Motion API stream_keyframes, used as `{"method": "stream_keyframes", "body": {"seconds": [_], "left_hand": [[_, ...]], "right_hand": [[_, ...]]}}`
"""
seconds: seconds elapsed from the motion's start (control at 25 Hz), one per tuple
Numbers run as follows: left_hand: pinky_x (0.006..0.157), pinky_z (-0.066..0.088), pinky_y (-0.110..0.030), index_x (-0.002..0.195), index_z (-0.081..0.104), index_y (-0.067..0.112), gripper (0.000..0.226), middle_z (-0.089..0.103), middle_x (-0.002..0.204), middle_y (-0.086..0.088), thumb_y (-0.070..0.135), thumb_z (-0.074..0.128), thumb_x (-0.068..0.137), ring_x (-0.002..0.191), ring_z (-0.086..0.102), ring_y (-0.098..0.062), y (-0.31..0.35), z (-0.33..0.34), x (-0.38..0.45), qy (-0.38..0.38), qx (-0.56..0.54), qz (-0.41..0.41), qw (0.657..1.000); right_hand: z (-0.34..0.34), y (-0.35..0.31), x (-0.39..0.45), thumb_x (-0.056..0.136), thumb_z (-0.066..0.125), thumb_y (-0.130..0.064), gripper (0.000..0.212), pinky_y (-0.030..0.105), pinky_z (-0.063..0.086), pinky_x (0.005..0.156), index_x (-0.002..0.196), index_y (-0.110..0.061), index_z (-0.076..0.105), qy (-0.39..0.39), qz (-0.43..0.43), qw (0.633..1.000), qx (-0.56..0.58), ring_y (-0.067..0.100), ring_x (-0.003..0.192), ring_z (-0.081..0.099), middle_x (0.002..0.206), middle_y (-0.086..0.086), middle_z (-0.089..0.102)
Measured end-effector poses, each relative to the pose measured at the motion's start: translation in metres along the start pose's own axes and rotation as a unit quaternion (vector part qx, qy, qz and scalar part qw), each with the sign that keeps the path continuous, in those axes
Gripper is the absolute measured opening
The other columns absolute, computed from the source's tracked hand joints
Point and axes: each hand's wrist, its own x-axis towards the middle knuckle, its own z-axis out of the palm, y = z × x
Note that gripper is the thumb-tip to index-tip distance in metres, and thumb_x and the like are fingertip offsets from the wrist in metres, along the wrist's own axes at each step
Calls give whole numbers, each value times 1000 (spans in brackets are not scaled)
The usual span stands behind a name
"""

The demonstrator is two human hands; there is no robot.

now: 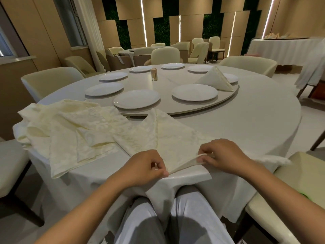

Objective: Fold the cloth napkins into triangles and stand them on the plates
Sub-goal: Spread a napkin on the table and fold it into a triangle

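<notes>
In the head view, the person sits at the round table point(255, 120) and works on one napkin point(172, 136), which lies flat on the near edge of the table, just in front of the body. The left hand point(146, 166) pinches the nearest corner of this napkin at the table edge. The right hand point(223, 155) pinches the same near edge a little to the right and lifts it slightly, so the edge makes a small raised fold between the two hands.

I judge that the folding step is only at its start. The next move probably calls for carrying this lifted edge over, away from the table edge, and lining up the corners.

Left of this napkin is a loose pile of napkins point(70, 131). Beyond it, on the turntable point(228, 97), stand empty plates point(194, 93), and one folded napkin point(215, 80) already stands on a farther plate
</notes>
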Motion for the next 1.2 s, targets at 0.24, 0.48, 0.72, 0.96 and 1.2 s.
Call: {"method": "stream_keyframes", "body": {"seconds": [0.24,0.48,0.72,0.96,1.2], "left_hand": [[68,49,-21,84,69,26,14,64,85,6,37,75,79,70,57,-3,-11,-12,-7,4,-61,-30,998],[74,41,-7,109,60,36,29,51,104,10,39,72,82,87,57,1,-21,-6,11,44,-94,-2,995],[78,44,-19,98,75,33,20,51,90,14,44,69,83,83,54,-4,-28,-5,25,3,-56,-29,998],[68,54,-31,78,76,27,7,66,83,-3,30,72,83,66,57,-10,-25,-15,35,-44,-155,-59,985],[67,43,-14,92,68,27,9,57,88,15,35,65,87,72,52,1,-27,-5,41,6,-67,-57,996]], "right_hand": [[-46,-31,74,75,70,-56,27,24,31,57,82,-31,63,-110,5,991,-81,4,70,48,77,-15,57],[-21,-53,159,74,77,-44,30,18,38,59,90,-19,71,-299,-48,951,-67,3,68,52,79,-10,64],[6,-44,188,73,79,-41,31,20,40,68,92,-18,68,-331,-53,941,-43,7,73,51,77,-12,58],[-20,-3,214,79,74,-27,20,21,37,62,92,-19,62,-288,-10,950,-119,15,81,51,82,-7,56],[-38,33,225,80,71,-14,21,21,40,75,98,-25,68,-87,66,991,83,13,87,56,96,-3,61]]}}
